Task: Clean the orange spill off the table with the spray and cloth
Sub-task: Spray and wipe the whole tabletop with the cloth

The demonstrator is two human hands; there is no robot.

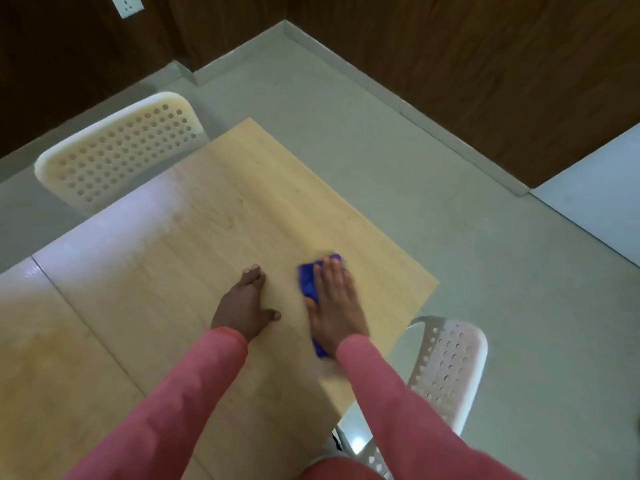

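A blue cloth point(307, 280) lies flat on the light wooden table point(214, 216) near its right edge. My right hand point(336, 301) presses down on the cloth with straight fingers, and its outline is blurred. A small patch of orange point(311, 302) shows beside my right thumb at the cloth's edge. My left hand point(246, 303) rests flat on the bare tabletop just to the left, fingers straight and thumb spread. No spray bottle is in view.
A white perforated chair point(114, 150) stands at the table's far left corner, another point(446, 368) at the right edge near me. A seam point(86, 327) splits the tabletop on the left. Grey floor and dark wood walls surround the table.
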